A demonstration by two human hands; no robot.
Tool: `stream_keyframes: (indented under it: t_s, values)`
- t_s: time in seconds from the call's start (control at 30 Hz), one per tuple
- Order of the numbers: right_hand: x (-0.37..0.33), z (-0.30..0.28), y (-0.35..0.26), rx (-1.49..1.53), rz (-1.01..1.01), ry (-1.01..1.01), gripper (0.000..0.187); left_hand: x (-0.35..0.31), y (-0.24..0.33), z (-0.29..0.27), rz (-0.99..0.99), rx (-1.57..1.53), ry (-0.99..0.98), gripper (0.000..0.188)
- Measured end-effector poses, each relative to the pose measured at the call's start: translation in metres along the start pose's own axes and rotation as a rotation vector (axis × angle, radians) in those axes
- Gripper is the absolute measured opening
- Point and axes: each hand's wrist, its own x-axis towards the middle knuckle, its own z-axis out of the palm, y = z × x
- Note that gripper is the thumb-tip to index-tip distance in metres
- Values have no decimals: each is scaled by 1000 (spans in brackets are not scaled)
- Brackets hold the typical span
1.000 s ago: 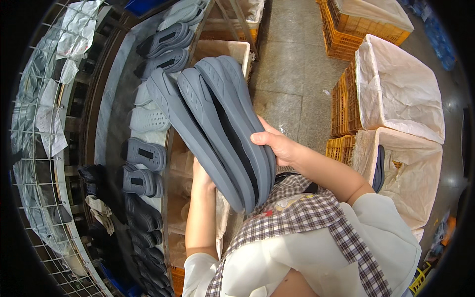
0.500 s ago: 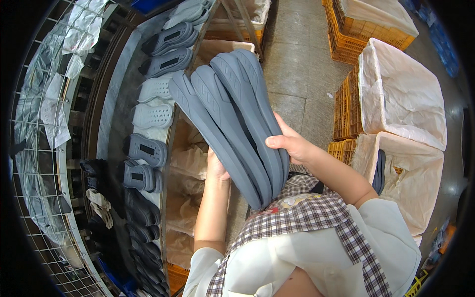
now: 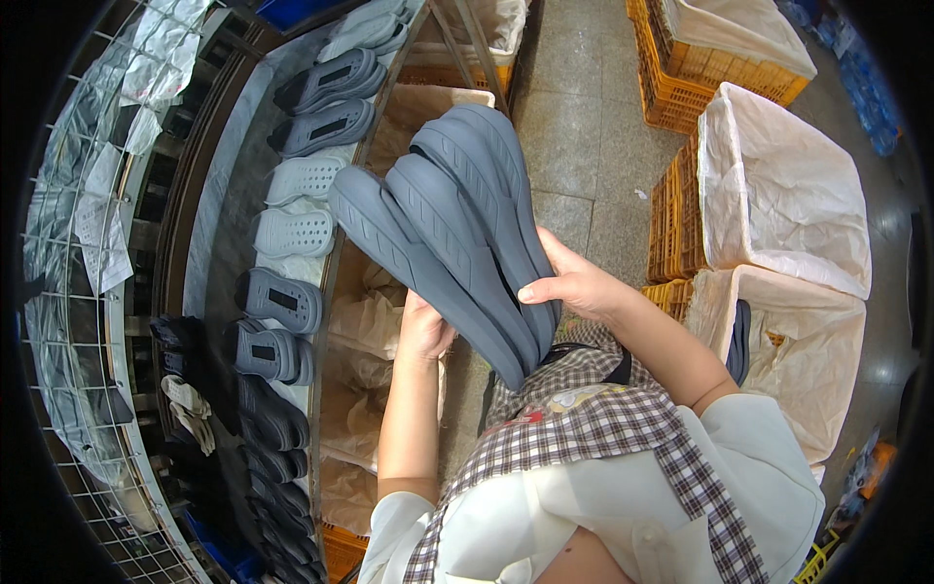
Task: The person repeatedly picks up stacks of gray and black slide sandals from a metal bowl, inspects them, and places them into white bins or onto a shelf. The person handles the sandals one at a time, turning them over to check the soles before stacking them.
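A stack of several grey shoe soles [image 3: 450,234] is held in front of my body, standing on their long edges and fanned slightly apart at the far end. My left hand [image 3: 425,326] closes around the stack's left side from below, and its fingers are partly hidden under the soles. On the other side, my right hand [image 3: 572,280] grips the near part, its thumb lying across the top edge of the soles and its fingers mostly hidden behind them.
To the left, a long ledge holds pale soles [image 3: 295,232], grey soles [image 3: 280,299] and black soles [image 3: 272,414]. Whitish gloves [image 3: 189,407] hang beside a wire mesh [image 3: 73,360]. Lined orange crates [image 3: 674,209] stand on the right; one lined bin [image 3: 808,360] contains dark soles.
The sole stack has tilted and turned a little in my hands, with its sides showing more and its near end shifted up and right. Both hands keep their grip.
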Motion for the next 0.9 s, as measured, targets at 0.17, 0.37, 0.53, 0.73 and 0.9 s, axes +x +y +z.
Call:
stream_keyframes:
  t_s: [0.17, 0.37, 0.53, 0.73, 0.9]
  values:
    - [6, -7, -4, -147, -46, -37, 100, -2, -2, -5, -13, 49, 42, 38]
    - [10, -12, -4, -203, -67, -68, 103, -3, -5, -4, 27, 122, 92, 38]
    - [14, -14, -4, -259, -71, -81, 100, -2, -2, 0, 6, 149, 121, 39]
    - [24, -29, -10, -948, -352, -3, 79, -3, -14, 5, -163, -29, 335, 44]
    - [33, -44, -5, -1140, -622, -117, 63, -28, -20, -14, -41, -436, 249, 57]
